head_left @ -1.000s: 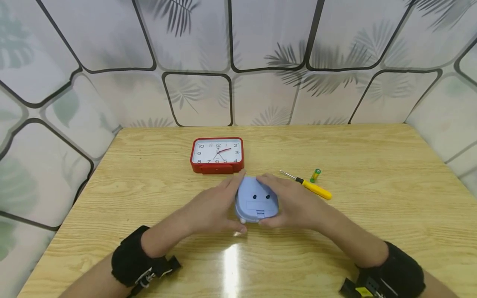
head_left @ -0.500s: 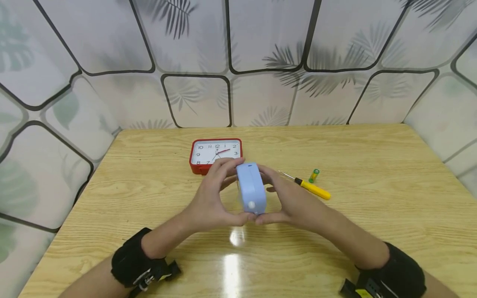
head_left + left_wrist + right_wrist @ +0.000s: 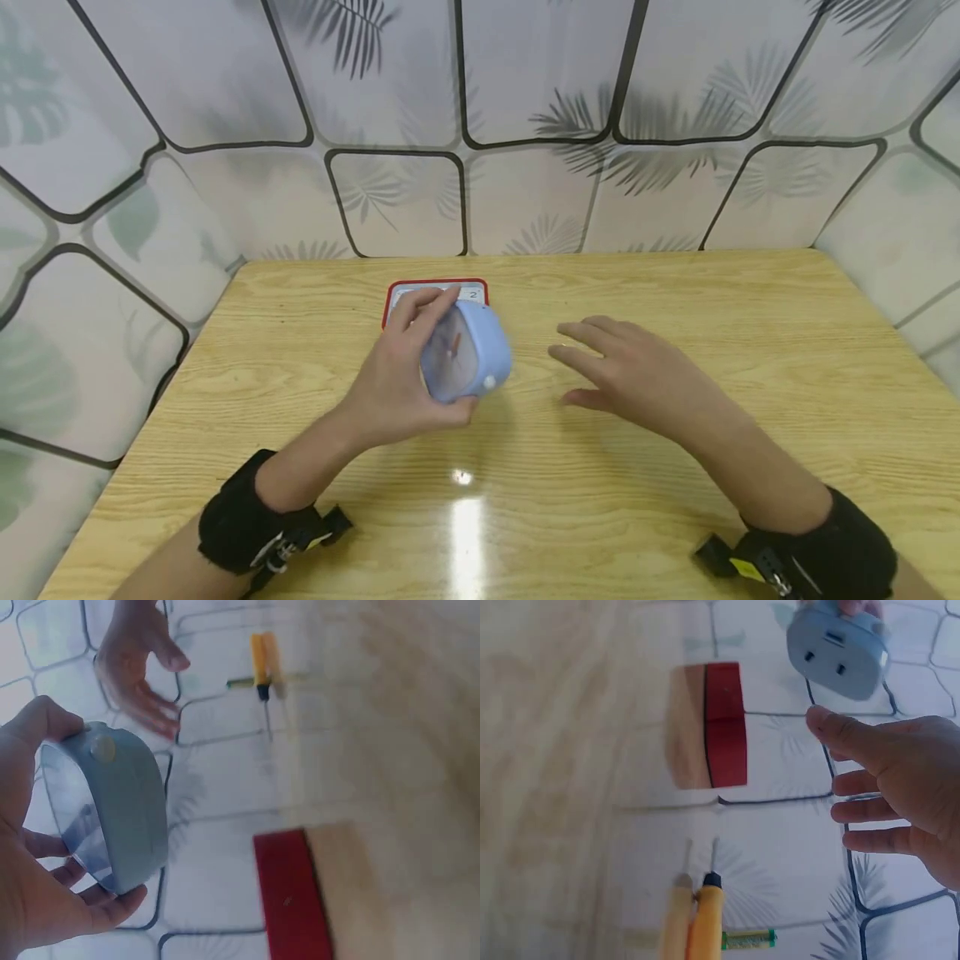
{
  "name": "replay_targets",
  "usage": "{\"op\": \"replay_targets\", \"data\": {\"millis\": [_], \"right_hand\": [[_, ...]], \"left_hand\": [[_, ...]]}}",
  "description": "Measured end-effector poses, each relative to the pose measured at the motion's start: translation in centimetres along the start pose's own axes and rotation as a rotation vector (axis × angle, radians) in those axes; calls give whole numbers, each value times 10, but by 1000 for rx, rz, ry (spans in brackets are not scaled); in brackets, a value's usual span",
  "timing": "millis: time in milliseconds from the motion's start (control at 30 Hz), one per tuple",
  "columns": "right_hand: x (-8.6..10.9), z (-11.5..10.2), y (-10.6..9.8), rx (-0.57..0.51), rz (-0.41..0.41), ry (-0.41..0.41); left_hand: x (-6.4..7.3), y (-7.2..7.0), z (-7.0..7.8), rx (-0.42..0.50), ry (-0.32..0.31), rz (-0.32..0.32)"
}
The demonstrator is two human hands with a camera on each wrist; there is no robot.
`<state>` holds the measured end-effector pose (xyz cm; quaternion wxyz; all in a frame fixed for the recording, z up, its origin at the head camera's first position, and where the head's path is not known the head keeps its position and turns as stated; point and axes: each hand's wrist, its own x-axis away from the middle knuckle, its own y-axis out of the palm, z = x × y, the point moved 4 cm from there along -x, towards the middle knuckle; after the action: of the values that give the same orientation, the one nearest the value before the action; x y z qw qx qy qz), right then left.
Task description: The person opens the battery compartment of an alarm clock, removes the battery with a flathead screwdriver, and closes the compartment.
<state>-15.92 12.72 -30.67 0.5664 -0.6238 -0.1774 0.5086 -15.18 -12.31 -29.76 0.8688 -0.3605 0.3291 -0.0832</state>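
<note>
A light blue alarm clock (image 3: 491,350) is gripped by my left hand (image 3: 393,383), fingers over its top and thumb under its lower edge. Its dial is turned toward the left, and it is raised above the table. The left wrist view shows the blue clock (image 3: 131,810) side-on, with a white knob on its casing. In the right wrist view the clock's back (image 3: 836,656) has two dark knobs. My right hand (image 3: 637,375) is apart from the clock, fingers spread and holding nothing. It covers the screwdriver and battery in the head view.
A red rectangular clock (image 3: 472,287) lies behind the blue one, mostly covered by it and my left hand. A yellow-handled screwdriver (image 3: 706,922) and a green battery (image 3: 748,939) lie together on the wooden table (image 3: 300,350). A patterned backdrop (image 3: 525,200) stands behind.
Both hands held the blue clock with its back upward, then turned it on edge. Now the right hand has let go and moved right, while the left has carried the clock left and up.
</note>
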Motion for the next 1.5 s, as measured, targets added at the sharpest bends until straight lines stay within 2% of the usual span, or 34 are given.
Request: {"op": "replay_targets", "data": {"millis": [67,167,233,333,433,500,567,667,733,800,933,1067,1200,1300,1500], "right_hand": [[3,7,-4,-122,-11,76],[4,14,-4,-463,-44,207],[3,15,-1,-769,-66,283],[1,15,3,-1230,-84,342],[1,18,7,-1679,-88,403],[2,21,10,-1941,-95,457],[4,24,13,-2154,-91,511],[7,29,16,-2333,-85,569],[8,32,19,-2355,-76,590],[9,33,21,-2313,-64,622],[10,36,25,-2033,-45,716],[10,35,26,-1719,-80,804],[8,32,27,-1511,-132,859],[8,32,28,-1418,-159,857],[9,33,28,-1325,-177,839]], "left_hand": [[-4,-10,-4,-74,-8,5],[-8,-27,-13,-192,-39,1],[-11,-36,-21,-250,-69,-11],[-15,-46,-32,-316,-115,-41],[-16,-50,-39,-344,-140,-66],[-17,-51,-42,-350,-145,-76],[-17,-52,-43,-351,-150,-84],[-16,-53,-45,-363,-159,-96],[-17,-54,-47,-381,-166,-102],[-17,-57,-51,-404,-179,-117],[-17,-62,-59,-432,-225,-175],[-17,-65,-70,-446,-282,-226],[-17,-71,-83,-460,-321,-267],[-15,-74,-93,-469,-343,-307],[-9,-75,-120,-490,-412,-393]]}}
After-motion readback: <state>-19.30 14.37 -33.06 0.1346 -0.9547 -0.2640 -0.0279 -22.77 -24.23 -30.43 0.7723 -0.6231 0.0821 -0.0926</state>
